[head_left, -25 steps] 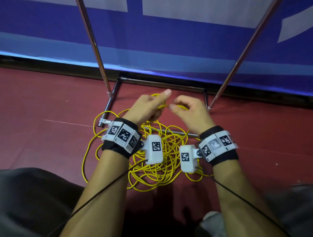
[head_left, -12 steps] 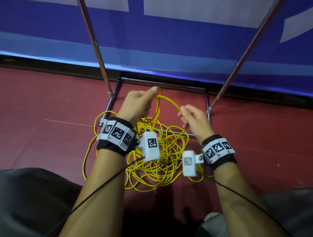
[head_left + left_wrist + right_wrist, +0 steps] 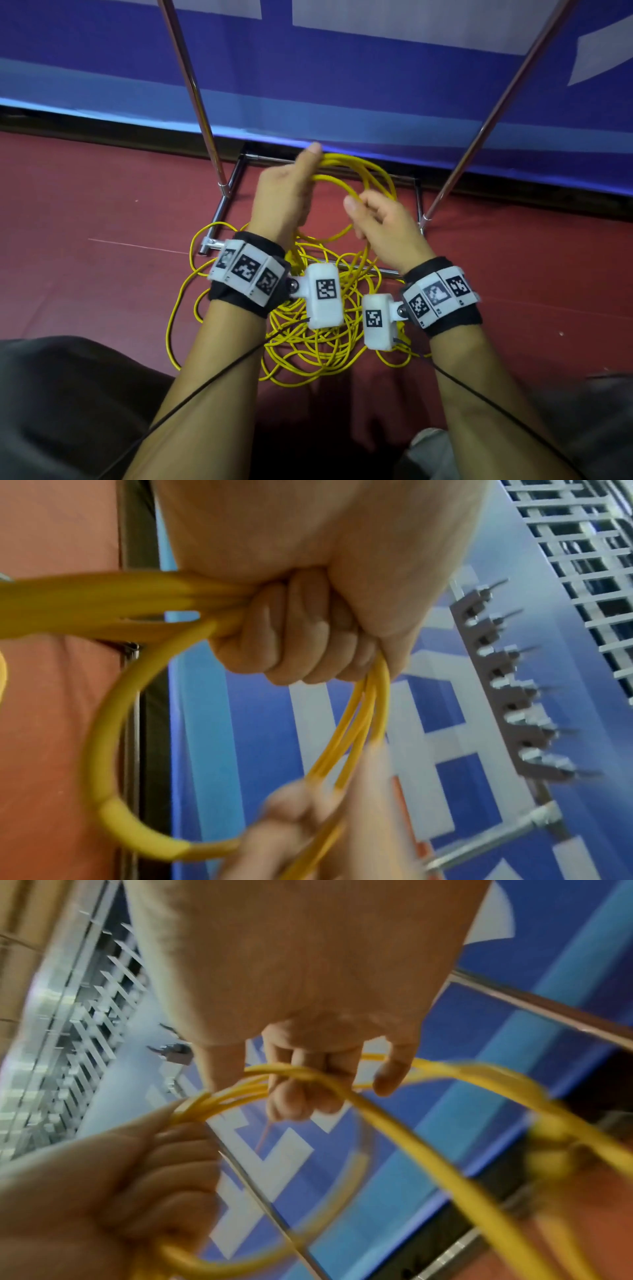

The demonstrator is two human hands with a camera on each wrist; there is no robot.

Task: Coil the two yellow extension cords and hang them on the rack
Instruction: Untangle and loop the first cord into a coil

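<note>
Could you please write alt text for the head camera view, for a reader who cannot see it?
The left hand grips several loops of yellow cord, while the right hand guides another strand toward it. More yellow cord lies tangled on the red floor, over the metal rack base.

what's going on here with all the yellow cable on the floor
A person is coiling a yellow cord by hand. The left hand grips a bundle of finished loops, and the right hand brings the next strand up to it. Most of the cord lies in a loose tangle on the red floor at the foot of the metal rack. Nothing hangs yet.
</note>
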